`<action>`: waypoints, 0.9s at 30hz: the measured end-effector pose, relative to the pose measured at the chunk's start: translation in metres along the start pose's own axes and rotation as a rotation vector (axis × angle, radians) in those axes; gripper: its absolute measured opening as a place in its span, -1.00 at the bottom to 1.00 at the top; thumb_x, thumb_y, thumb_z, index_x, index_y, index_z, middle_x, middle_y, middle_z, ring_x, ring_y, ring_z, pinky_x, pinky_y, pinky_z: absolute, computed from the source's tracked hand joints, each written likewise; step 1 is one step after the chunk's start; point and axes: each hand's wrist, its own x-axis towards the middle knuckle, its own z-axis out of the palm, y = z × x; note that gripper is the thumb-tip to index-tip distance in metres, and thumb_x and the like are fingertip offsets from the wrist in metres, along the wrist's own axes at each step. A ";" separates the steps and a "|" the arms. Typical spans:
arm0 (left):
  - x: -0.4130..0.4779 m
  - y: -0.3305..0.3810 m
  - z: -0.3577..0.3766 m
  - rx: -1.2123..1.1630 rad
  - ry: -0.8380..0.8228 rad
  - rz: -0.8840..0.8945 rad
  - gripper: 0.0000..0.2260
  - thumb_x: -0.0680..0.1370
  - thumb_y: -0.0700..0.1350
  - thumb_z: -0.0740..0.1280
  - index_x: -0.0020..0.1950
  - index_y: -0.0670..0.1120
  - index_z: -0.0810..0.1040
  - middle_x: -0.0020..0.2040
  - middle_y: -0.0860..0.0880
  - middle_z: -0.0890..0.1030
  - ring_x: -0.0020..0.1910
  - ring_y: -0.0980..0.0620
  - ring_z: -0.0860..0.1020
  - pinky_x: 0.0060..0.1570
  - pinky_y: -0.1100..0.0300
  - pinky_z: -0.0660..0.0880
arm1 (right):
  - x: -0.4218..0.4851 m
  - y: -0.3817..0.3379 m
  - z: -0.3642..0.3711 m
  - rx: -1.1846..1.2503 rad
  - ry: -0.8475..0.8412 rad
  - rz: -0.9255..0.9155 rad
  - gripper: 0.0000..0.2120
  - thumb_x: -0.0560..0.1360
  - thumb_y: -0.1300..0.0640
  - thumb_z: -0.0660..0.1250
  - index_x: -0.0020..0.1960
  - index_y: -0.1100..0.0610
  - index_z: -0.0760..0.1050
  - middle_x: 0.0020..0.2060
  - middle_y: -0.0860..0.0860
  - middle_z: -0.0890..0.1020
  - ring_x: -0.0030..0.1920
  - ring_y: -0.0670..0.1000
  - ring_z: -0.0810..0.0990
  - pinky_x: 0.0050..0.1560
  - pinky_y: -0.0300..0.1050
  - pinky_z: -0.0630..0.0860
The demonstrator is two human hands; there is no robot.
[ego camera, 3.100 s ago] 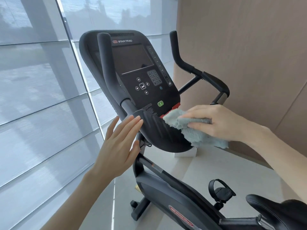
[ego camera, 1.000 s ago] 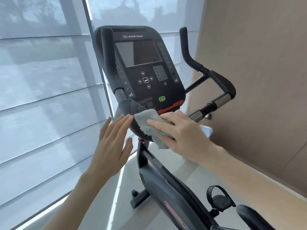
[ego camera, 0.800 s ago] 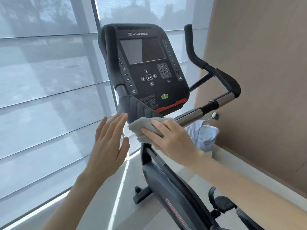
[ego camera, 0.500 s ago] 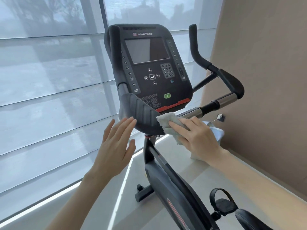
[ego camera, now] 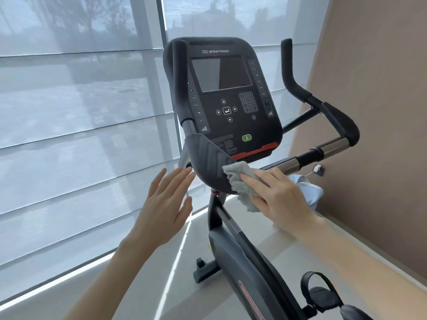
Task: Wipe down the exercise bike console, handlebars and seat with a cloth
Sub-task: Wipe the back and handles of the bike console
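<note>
My right hand (ego camera: 278, 199) presses the grey cloth (ego camera: 235, 175) onto the ribbed handlebar pad (ego camera: 208, 161), just beyond the straight fingers (ego camera: 181, 180) of my left hand (ego camera: 165, 211).

The console (ego camera: 226, 100) stands straight ahead of you, with the window (ego camera: 80, 135) to its left and the wall (ego camera: 374, 112) to its right. Below the console, the cloth (ego camera: 238, 179) lies on the handlebar pad (ego camera: 208, 162) under your right grip (ego camera: 279, 197). Your left grip (ego camera: 166, 204) is just left of the pad. The pedal (ego camera: 321, 294) sits at lower right.
</note>
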 end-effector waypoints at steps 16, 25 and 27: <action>-0.008 -0.054 -0.022 -0.007 0.121 -0.070 -0.58 0.61 -0.08 0.07 0.40 -0.23 0.38 0.40 -0.11 0.41 0.44 -0.06 0.29 0.42 -0.14 0.16 | 0.169 -0.016 0.040 0.292 -0.380 -0.035 -0.75 0.56 -0.02 0.23 0.13 0.05 0.56 0.15 -0.08 0.56 0.01 -0.01 0.35 0.09 0.02 0.44; -0.002 -0.054 -0.014 -0.029 0.108 -0.053 -0.58 0.59 -0.10 0.09 0.41 -0.22 0.36 0.40 -0.12 0.41 0.44 -0.07 0.29 0.42 -0.16 0.17 | 0.123 -0.039 0.024 0.015 -0.383 -0.353 -0.78 0.51 0.04 0.27 0.10 0.05 0.58 0.15 -0.04 0.56 -0.05 0.06 0.40 0.02 0.02 0.44; 0.002 -0.050 -0.014 -0.046 0.109 -0.043 -0.58 0.59 -0.11 0.09 0.42 -0.22 0.36 0.40 -0.11 0.41 0.43 -0.07 0.29 0.42 -0.16 0.17 | 0.108 -0.040 0.019 0.010 -0.324 -0.383 -0.82 0.45 0.09 0.33 0.01 0.10 0.61 0.13 0.02 0.60 -0.14 0.11 0.47 -0.11 0.05 0.51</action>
